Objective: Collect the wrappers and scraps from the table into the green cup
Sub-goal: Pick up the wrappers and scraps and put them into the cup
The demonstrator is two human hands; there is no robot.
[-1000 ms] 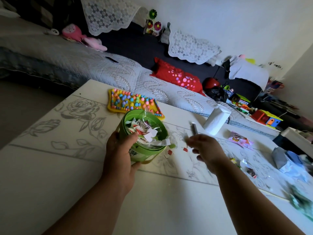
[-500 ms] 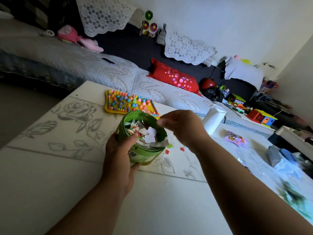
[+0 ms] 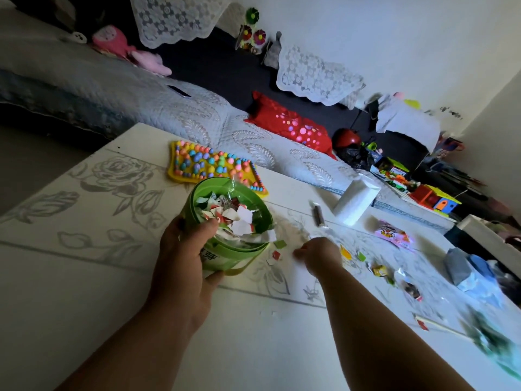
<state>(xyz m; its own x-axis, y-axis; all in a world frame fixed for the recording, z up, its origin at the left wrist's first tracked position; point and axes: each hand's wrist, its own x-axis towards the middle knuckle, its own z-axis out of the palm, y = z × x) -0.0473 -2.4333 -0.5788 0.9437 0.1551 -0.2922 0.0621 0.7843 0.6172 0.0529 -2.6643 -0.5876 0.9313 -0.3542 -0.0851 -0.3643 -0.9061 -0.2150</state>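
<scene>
My left hand (image 3: 183, 263) grips the green cup (image 3: 225, 259) from the side and holds it tilted over the white table (image 3: 84, 277). The cup is full of white, red and green paper scraps (image 3: 239, 221). My right hand (image 3: 318, 255) rests low on the table just right of the cup, fingers bunched together, with nothing visible between them. A green scrap (image 3: 280, 244) and a red scrap (image 3: 276, 254) lie between its fingertips and the cup. More scraps (image 3: 345, 252), a yellow wrapper (image 3: 379, 270), a pink wrapper (image 3: 393, 234) and a dark stick wrapper (image 3: 318, 214) lie to the right.
A yellow mat with coloured bumps (image 3: 208, 165) lies behind the cup. A white tissue roll (image 3: 355, 204) lies on its side at the far edge. A crumpled blue-grey bag (image 3: 465, 269) and a blurred green object (image 3: 493, 340) are at the right. A bed runs behind the table.
My right hand was over the cup half a second ago; it has dropped to the table on the cup's right, beside the loose scraps. My left hand keeps hold of the cup.
</scene>
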